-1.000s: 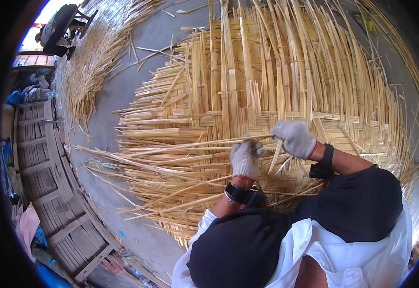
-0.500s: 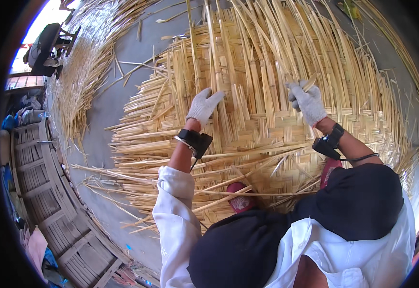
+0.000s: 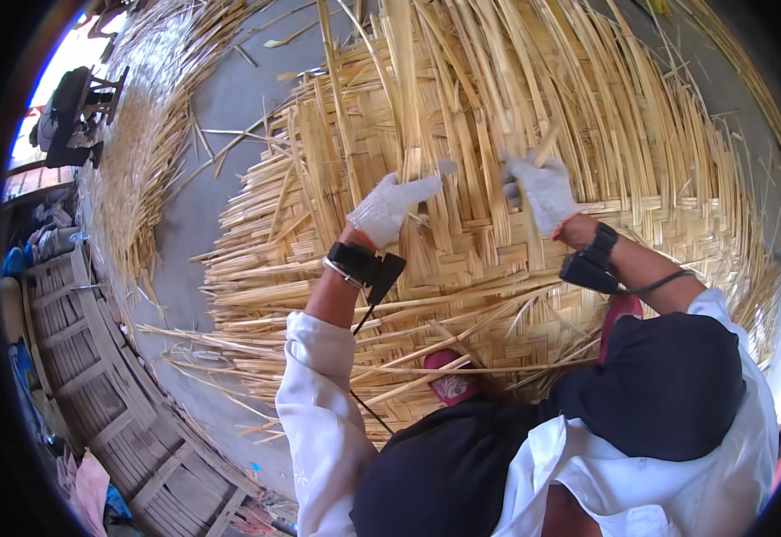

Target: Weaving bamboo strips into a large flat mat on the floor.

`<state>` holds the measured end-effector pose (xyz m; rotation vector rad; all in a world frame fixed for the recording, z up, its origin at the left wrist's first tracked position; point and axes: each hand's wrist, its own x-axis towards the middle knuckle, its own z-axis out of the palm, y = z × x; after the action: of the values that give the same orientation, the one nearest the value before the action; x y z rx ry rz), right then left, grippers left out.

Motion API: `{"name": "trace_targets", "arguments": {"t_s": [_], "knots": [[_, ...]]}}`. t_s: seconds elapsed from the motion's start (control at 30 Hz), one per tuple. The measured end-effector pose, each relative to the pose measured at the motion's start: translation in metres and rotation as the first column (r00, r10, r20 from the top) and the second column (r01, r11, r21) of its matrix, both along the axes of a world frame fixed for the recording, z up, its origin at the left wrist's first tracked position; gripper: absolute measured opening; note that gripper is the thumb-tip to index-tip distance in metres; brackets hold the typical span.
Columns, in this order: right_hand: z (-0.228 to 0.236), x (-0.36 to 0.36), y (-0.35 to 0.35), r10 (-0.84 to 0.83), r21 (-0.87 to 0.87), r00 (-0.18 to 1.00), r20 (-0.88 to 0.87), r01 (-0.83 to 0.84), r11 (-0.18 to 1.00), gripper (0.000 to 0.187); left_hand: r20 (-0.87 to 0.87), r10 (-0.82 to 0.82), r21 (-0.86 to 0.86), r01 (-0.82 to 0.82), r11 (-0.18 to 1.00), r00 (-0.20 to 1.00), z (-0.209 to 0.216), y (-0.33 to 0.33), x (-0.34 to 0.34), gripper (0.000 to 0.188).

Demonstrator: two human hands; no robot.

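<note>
I see the left hand (image 3: 390,208), gloved, lying flat and open on the woven mat (image 3: 462,259), fingers extended, gripping nothing. The right hand (image 3: 541,190), gloved, is curled around an upright strip (image 3: 547,143) rising from the mat. The mat lies on the grey floor (image 3: 220,116), directly before my knees.

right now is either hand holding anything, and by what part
The right hand grips a bamboo strip at its lower part, where it meets the woven mat. The left hand lies on upright strips; whether it grips one cannot be told.
</note>
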<state>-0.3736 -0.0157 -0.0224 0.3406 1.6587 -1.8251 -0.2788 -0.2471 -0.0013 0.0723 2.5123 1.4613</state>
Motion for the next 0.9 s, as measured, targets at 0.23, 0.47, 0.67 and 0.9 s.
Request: {"name": "trace_targets", "arguments": {"t_s": [0.23,0.47,0.67,0.9], "knots": [[-0.032,0.015,-0.032,0.253,0.01,0.967,0.029,-0.253,0.967,0.021,0.299,0.295,0.398,-0.4,0.826,0.907,0.005,0.024,0.006,0.035],[-0.022,0.018,-0.036,0.716,0.624,0.295,-0.633,-0.353,0.697,0.033,0.304,0.291,0.561,-0.417,0.715,0.907,-0.003,0.029,0.006,0.043],[-0.014,0.011,-0.041,0.923,0.582,0.316,-0.217,-0.718,0.383,0.021,0.457,0.41,0.607,-0.613,0.505,0.79,-0.027,0.029,0.014,0.039],[-0.006,0.008,-0.034,0.859,0.605,0.286,-0.424,-0.616,0.504,0.013,0.347,0.885,0.746,-0.663,-0.061,0.31,-0.028,0.02,0.033,0.031]]}}
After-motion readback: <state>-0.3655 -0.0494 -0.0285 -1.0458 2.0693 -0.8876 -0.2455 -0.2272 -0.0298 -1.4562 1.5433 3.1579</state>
